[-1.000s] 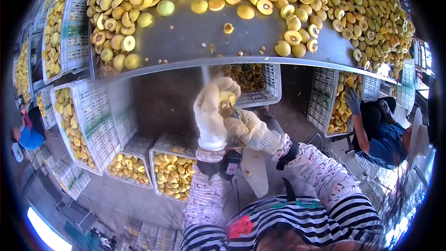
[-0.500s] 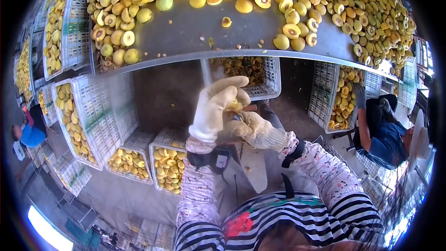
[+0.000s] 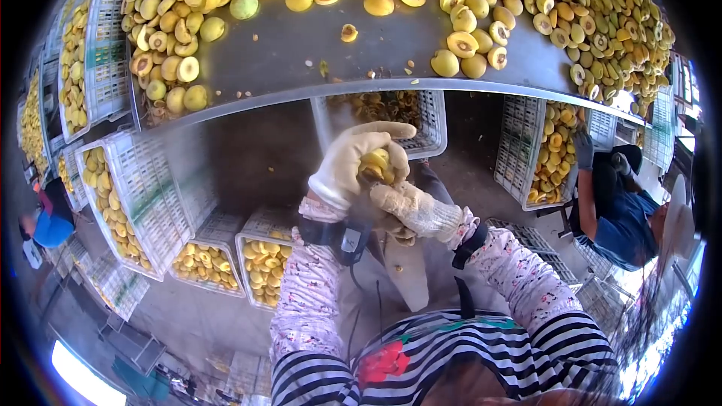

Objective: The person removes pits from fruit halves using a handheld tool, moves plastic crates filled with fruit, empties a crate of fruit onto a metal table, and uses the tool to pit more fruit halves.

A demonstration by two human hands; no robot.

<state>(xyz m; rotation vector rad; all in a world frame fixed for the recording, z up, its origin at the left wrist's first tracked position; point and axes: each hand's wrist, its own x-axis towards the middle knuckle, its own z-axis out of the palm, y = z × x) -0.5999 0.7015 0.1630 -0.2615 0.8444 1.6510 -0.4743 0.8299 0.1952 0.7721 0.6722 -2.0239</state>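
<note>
My left hand (image 3: 352, 163), in a pale glove, is wrapped round a yellow fruit (image 3: 377, 164), with the index finger stretched out to the right. My right hand (image 3: 410, 209), in a knitted glove, is closed just below and right of the fruit, close against it. Whatever it grips is hidden by its fingers. Both hands are in front of the metal table (image 3: 301, 56), above a white crate (image 3: 434, 124) that has fruit pieces in it.
Halved yellow fruit (image 3: 526, 0) is heaped along the table's far side. Fruit-filled crates (image 3: 154, 195) stand at the left, with another crate (image 3: 519, 150) at the right. A seated person (image 3: 620, 210) reaches into that right crate. Another person (image 3: 53, 214) is at the far left.
The fruit shows more fully in my left hand. My right hand has turned and dropped slightly. The view has shifted, so the table and crates appear a little further left.
</note>
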